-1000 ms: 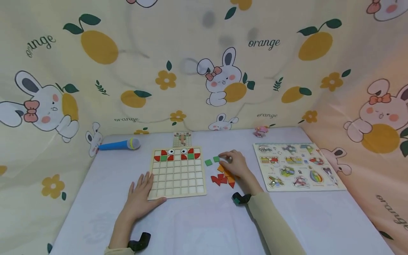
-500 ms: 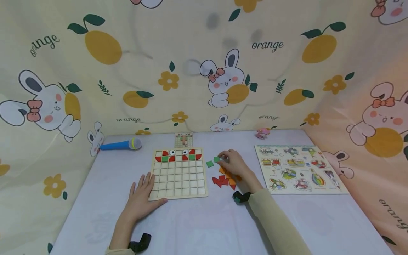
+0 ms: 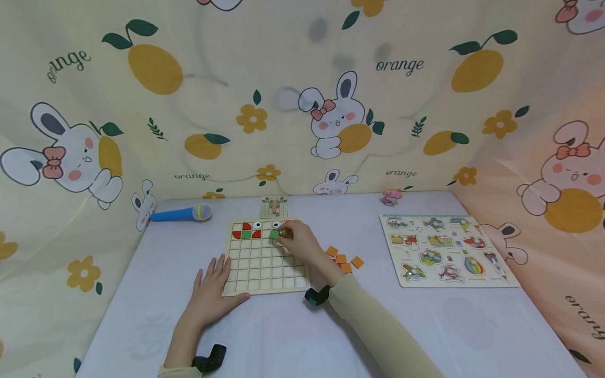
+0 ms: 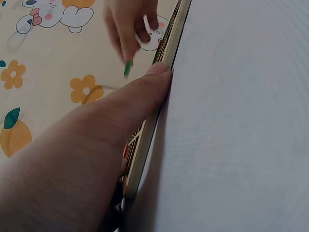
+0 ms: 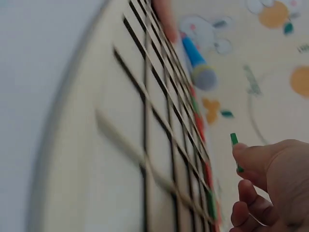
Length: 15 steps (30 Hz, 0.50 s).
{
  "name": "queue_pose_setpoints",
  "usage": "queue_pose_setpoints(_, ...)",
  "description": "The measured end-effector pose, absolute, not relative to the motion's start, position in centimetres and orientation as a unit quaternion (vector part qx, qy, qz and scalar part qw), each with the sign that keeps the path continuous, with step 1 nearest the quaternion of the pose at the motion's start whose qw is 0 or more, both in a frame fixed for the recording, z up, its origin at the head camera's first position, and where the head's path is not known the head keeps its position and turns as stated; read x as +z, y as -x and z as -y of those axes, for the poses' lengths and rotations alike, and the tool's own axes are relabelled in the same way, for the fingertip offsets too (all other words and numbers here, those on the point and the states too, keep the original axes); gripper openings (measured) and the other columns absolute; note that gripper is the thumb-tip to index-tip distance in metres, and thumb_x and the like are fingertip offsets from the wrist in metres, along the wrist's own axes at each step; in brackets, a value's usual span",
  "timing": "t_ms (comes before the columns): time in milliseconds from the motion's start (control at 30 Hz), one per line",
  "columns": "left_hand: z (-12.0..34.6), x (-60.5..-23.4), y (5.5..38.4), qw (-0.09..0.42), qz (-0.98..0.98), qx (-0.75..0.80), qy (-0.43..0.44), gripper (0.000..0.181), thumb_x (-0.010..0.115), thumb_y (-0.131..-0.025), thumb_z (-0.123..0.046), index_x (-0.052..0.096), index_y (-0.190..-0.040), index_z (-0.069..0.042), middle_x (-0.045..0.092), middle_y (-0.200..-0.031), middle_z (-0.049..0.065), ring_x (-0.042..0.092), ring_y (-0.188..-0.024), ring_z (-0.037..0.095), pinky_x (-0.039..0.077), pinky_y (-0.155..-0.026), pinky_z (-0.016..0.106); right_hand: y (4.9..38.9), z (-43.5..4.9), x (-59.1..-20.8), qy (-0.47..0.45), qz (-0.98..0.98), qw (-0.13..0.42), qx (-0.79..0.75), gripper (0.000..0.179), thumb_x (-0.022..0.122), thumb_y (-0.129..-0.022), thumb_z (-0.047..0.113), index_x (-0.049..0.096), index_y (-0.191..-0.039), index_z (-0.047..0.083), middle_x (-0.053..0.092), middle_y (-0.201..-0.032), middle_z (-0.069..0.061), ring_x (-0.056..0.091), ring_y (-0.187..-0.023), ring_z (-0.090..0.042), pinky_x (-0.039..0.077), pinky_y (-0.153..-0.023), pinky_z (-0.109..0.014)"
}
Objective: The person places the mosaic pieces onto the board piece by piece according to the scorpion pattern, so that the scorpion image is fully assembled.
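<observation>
A wooden grid board [image 3: 264, 270] lies on the table, with red, green and eye tiles in its top rows. My right hand [image 3: 302, 240] is over the board's upper right part and pinches a green square tile [image 5: 234, 139] between thumb and finger. In the left wrist view the green tile [image 4: 128, 68] hangs from the fingertips, above the board. My left hand [image 3: 208, 291] rests at the board's lower left corner, fingers spread along its left side and thumb on the front edge. The right hand hides some tiles at the board's upper right.
Orange tiles [image 3: 357, 262] and partly hidden red ones lie right of the board. A picture puzzle board [image 3: 437, 252] is farther right. Behind the grid board stands a small pattern card [image 3: 274, 207]; a blue toy microphone [image 3: 181, 214] lies back left and a pink figurine [image 3: 391, 197] back right.
My right hand has picked up a green tile from beside the board and moved left over the board with it. The left hand has stayed in place.
</observation>
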<state>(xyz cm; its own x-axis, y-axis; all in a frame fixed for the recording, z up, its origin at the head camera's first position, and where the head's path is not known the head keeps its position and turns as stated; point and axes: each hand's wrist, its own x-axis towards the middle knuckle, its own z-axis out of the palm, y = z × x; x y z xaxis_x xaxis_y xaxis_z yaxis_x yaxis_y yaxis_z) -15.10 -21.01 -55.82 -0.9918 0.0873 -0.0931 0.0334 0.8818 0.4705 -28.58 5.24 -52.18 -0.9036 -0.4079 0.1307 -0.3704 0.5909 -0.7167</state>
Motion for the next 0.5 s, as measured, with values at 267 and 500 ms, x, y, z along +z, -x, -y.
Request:
queue_pose_setpoints(267,21.0,-55.8,15.3,0.060,-0.968,0.242,-0.034,0.125,0.067,-0.085,-0.081,0.019,-0.168,-0.001,0.011,-0.176,0.020,0.003,-0.163,0.045,-0.003,-0.127,0.070,28.4,-1.5,-53.4,0.207,-0.904,0.049,-0.371,0.026,0.077,-0.099,0.024,0.079,-0.120,0.009,0.068,-0.102,-0.002,0.058,-0.091,-0.014,0.052,-0.080,-0.028)
queue_pose_setpoints(500,21.0,-55.5,15.1,0.066,-0.968,0.239,-0.031,0.125,0.067,-0.085,-0.081,0.020,-0.167,0.000,0.012,-0.176,0.021,0.003,-0.163,0.046,-0.002,-0.127,0.071,28.5,-0.6,-53.6,0.207,-0.913,0.049,-0.349,0.025,0.079,-0.097,0.025,0.081,-0.118,0.011,0.064,-0.090,0.002,0.054,-0.083,-0.013,0.045,-0.070,-0.025)
